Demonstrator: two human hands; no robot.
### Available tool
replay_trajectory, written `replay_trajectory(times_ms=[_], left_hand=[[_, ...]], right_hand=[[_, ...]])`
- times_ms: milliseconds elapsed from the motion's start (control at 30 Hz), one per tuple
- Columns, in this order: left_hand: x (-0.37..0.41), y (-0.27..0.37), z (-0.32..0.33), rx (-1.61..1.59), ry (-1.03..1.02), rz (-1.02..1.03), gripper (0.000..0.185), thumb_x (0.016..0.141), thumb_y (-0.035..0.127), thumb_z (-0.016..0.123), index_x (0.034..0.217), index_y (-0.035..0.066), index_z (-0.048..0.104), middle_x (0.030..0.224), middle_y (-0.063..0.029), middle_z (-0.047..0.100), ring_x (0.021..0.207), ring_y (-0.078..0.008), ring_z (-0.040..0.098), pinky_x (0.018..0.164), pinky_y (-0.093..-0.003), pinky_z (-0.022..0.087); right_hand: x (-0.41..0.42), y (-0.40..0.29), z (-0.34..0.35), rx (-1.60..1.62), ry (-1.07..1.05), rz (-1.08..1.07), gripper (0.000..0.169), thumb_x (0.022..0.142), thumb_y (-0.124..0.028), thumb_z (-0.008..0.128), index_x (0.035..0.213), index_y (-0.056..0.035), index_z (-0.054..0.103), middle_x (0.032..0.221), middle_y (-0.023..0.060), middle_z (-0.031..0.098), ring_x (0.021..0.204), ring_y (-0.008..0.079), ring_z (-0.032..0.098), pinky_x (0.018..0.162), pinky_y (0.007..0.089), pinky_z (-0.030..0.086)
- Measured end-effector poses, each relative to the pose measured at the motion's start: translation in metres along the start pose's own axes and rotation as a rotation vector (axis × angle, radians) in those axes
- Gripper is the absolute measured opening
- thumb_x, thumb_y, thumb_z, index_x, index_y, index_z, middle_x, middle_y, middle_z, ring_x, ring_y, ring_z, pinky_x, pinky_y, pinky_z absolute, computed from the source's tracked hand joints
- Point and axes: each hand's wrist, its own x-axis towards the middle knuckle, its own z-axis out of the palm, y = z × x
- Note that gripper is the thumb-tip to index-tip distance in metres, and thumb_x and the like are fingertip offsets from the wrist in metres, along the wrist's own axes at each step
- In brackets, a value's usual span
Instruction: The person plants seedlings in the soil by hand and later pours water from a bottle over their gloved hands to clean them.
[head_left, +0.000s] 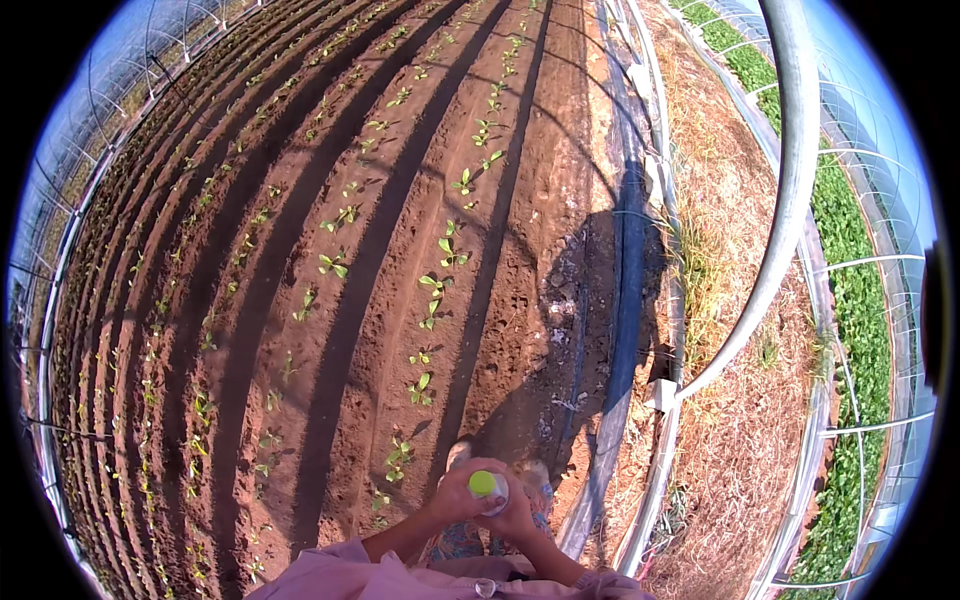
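Observation:
A bottle with a bright green cap (482, 482) is held upright between both hands, close in front of my body. My left hand (517, 506) wraps its right side, and my right hand (457, 491) wraps its left side. The hands meet around the bottle, so most of its body is hidden. Below them show patterned trousers (450, 544) and the pale light-coloured top (360, 574) I wear. A shoe (459, 452) is partly visible just beyond my hands.
Rows of young leafy seedlings (421, 388) run away over brown soil. To the right lie dark plastic sheeting (626, 322), a curved metal greenhouse pipe (795, 157) and dry straw-like grass (742, 420). Dense green plants (855, 300) grow beyond.

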Motion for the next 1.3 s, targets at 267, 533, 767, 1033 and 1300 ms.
replay_trajectory(times_ms=[267, 533, 767, 1033, 1300], left_hand=[[-0.005, -0.009, 0.043, -0.023, 0.189, -0.031, 0.033, 0.061, 0.008, 0.068, 0.091, 0.004, 0.056, 0.096, -0.0093, 0.056, 0.092, -0.0206, 0.053, 0.081, -0.0311, 0.042], [-0.049, -0.016, 0.099, -0.146, 0.545, 0.050, 0.029, 0.060, 0.000, 0.067, 0.087, 0.003, 0.056, 0.092, -0.0105, 0.057, 0.093, -0.0213, 0.053, 0.082, -0.0345, 0.041], [-0.095, -0.068, 0.082, 0.296, 0.644, 0.144, 0.025, 0.053, 0.001, 0.062, 0.076, 0.003, 0.053, 0.084, -0.0095, 0.055, 0.083, -0.0235, 0.053, 0.076, -0.0344, 0.043], [-0.135, -0.210, 0.053, 0.381, 0.692, -0.005, 0.028, 0.054, 0.001, 0.062, 0.080, 0.003, 0.052, 0.085, -0.0099, 0.054, 0.083, -0.0252, 0.052, 0.074, -0.0346, 0.044], [-0.109, -0.316, 0.070, 0.464, 0.550, -0.087, 0.025, 0.058, 0.006, 0.064, 0.079, 0.004, 0.049, 0.084, -0.0129, 0.053, 0.081, -0.0286, 0.052, 0.074, -0.0405, 0.045]], right_hand=[[-0.005, 0.023, -0.045, -0.086, -0.248, -0.003, 0.071, 0.054, -0.017, 0.076, 0.114, -0.0021, 0.039, 0.101, 0.0106, 0.052, 0.094, 0.0193, 0.052, 0.081, 0.0315, 0.042], [-0.027, 0.039, -0.066, 0.015, -0.567, 0.003, 0.070, 0.056, -0.011, 0.072, 0.116, -0.0026, 0.037, 0.106, 0.0116, 0.049, 0.099, 0.0229, 0.050, 0.084, 0.0334, 0.039], [-0.039, 0.133, -0.109, -0.422, -0.563, -0.032, 0.054, 0.067, -0.008, 0.061, 0.115, -0.0016, 0.038, 0.111, 0.0161, 0.045, 0.104, 0.0311, 0.043, 0.090, 0.0365, 0.034], [-0.127, 0.425, -0.246, -1.029, -0.403, 0.801, 0.010, 0.072, -0.008, 0.048, 0.078, -0.0060, 0.055, 0.072, 0.0160, 0.057, 0.072, 0.0303, 0.056, 0.064, 0.0350, 0.043], [-0.105, 0.600, -0.250, -0.836, -0.098, 0.797, 0.009, 0.073, -0.007, 0.046, 0.076, -0.0058, 0.055, 0.072, 0.0142, 0.059, 0.071, 0.0296, 0.058, 0.064, 0.0362, 0.044]])
